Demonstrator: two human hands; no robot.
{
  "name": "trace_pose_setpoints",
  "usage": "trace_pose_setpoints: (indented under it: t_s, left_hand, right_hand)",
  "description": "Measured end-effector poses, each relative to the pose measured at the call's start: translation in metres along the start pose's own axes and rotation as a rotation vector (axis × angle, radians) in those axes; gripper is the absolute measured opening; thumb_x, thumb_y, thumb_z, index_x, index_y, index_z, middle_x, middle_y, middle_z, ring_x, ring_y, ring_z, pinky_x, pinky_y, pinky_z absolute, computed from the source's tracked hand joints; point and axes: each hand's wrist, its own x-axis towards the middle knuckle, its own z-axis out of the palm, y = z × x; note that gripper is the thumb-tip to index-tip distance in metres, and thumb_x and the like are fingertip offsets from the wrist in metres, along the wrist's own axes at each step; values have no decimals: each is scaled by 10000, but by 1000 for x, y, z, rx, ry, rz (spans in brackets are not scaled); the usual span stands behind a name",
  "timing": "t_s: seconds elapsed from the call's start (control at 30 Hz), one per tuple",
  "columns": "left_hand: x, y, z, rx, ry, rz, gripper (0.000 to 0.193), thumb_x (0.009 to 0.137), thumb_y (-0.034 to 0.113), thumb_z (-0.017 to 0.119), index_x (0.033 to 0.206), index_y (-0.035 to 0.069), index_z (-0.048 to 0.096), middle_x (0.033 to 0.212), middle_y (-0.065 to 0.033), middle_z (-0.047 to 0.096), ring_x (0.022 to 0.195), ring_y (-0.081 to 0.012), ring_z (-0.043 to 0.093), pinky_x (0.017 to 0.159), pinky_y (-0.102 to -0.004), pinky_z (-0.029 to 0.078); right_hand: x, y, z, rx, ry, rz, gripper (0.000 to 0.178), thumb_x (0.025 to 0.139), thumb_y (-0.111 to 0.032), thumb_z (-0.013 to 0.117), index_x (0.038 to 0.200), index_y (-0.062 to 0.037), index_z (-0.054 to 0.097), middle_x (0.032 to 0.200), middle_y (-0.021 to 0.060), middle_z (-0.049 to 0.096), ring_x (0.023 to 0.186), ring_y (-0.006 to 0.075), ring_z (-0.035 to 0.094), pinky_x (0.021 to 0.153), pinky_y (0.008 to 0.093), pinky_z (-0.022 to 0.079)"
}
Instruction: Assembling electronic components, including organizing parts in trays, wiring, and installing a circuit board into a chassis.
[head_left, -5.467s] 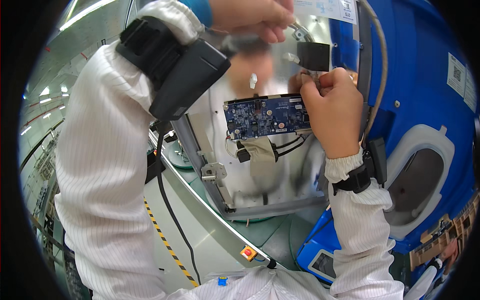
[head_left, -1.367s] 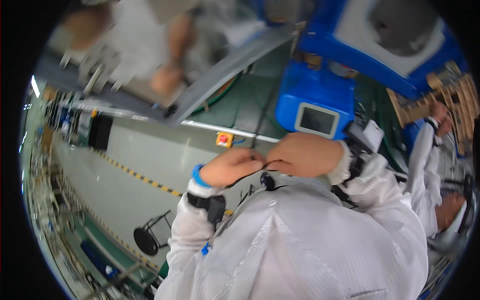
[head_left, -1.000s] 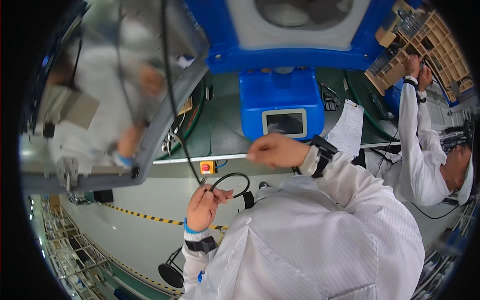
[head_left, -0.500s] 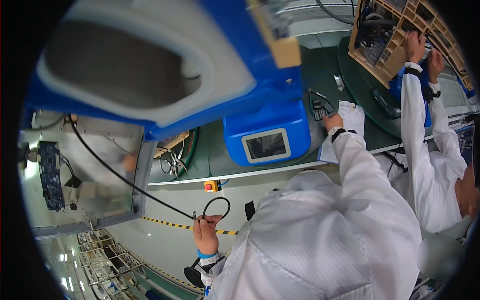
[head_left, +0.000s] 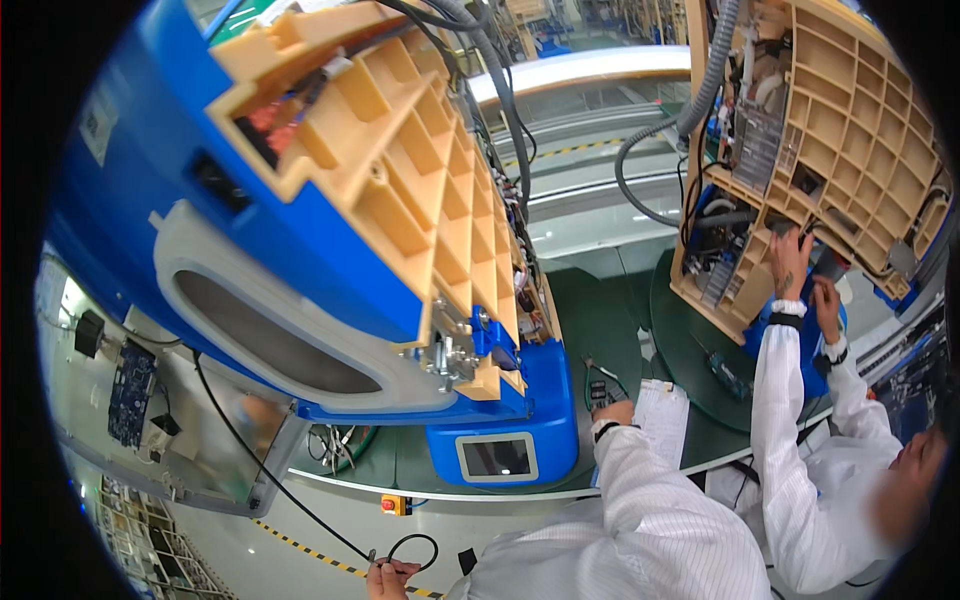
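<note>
At the lower edge, my left hand (head_left: 386, 580) is closed round a black cable (head_left: 270, 472), near its end. A small loop of the cable stands up beside my fingers, and a small metallic piece shows there. The cable runs up left to an open metal panel (head_left: 225, 490) with a dark circuit board (head_left: 131, 392). My right hand (head_left: 614, 411) reaches over the green bench to small black blocks (head_left: 599, 392). Its fingers are curled together at the blocks; what they grip is hidden. Pliers (head_left: 588, 368) lie beside the blocks.
A large blue housing with tan ribbed frame (head_left: 400, 200) overhangs the bench. Below it sits a blue unit with a screen (head_left: 497, 458). Paper (head_left: 660, 420) and a power screwdriver (head_left: 728, 375) lie rightward. A co-worker's hands (head_left: 790, 265) are inside another tan frame (head_left: 860, 120).
The view has tilted up, bringing more of the blue housing and tan frame into sight, while my hands sit lower in the picture. My left hand still holds the cable; my right remains by the blocks.
</note>
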Motion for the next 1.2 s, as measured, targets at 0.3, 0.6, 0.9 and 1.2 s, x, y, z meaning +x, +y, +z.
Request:
trace_pose_setpoints:
  t_s: [0.3,0.6,0.9,1.2]
  left_hand:
    - [5,-27,-14,-274,19,48,389,1033,306,474,1307,32,507,913,-109,690,767,-214,602,722,-343,497]
    - [32,-59,-46,-180,161,154,258,1030,164,445,1126,-45,562,775,-94,636,691,-160,635,652,-303,507]
    - [50,-71,-63,133,471,342,218,939,193,610,1071,21,594,888,-165,621,819,-385,625,688,-414,513]
    - [29,-52,-82,141,395,260,314,940,156,597,1228,32,589,1017,-137,552,826,-337,621,692,-383,518]
  right_hand:
    - [28,55,-14,599,-366,-180,449,772,-43,755,1106,-10,455,895,167,650,672,264,667,547,412,554]
    - [-137,63,-123,855,-1370,-205,235,941,-90,585,1172,-75,545,1072,168,648,875,285,663,788,418,579]
    - [-405,0,-104,74,-1838,-452,293,980,-101,529,1226,56,498,1187,258,599,949,298,665,806,419,569]
    - [-502,34,-42,153,-1687,-602,320,976,-77,524,1260,71,523,1154,126,620,1025,201,624,911,341,507]
